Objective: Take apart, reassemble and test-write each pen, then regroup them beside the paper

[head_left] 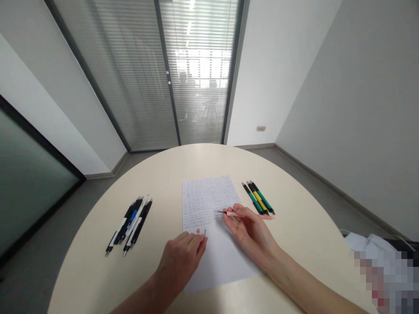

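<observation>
My right hand point(250, 229) is turned partly palm up over the paper, its fingers closed around a slim pink pen point(240, 214). A dark, thin point sticks out of the pen's left end, apparently its bare refill. My left hand point(185, 250) rests low over the paper, knuckles up, with thumb and fingers pinched together. From that pinch stands a small, thin grey piece point(205, 232), too small to name surely. Just beyond the left fingers is a small pink piece point(198, 230). Under both hands lies a sheet of paper point(222, 270), its upper part covered with handwriting.
Several black, white and blue pens point(131, 224) lie in a bunch on the left of the round table point(163, 170). On the right are green and yellow pens point(258, 198) with black ends. Beyond the table stands a glass partition with blinds point(203, 109).
</observation>
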Demonstrator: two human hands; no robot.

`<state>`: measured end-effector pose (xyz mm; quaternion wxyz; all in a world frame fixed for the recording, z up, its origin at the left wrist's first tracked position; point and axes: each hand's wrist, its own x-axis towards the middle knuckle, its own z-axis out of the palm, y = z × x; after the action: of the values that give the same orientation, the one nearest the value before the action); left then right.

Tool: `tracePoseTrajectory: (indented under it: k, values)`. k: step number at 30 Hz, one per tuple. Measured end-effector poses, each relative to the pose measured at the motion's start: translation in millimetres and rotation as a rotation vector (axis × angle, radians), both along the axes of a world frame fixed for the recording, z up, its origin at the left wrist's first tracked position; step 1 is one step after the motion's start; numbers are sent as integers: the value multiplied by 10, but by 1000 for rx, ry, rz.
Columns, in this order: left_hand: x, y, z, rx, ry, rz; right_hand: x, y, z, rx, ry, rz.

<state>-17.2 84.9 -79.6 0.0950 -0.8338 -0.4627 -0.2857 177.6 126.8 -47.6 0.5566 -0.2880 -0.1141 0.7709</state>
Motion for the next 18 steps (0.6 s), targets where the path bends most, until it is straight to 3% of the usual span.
tracePoseTrajectory:
  k: [18]
  values:
    - [-55, 75, 9, -35, 86, 63, -41, -19, -34, -53, 11, -1]
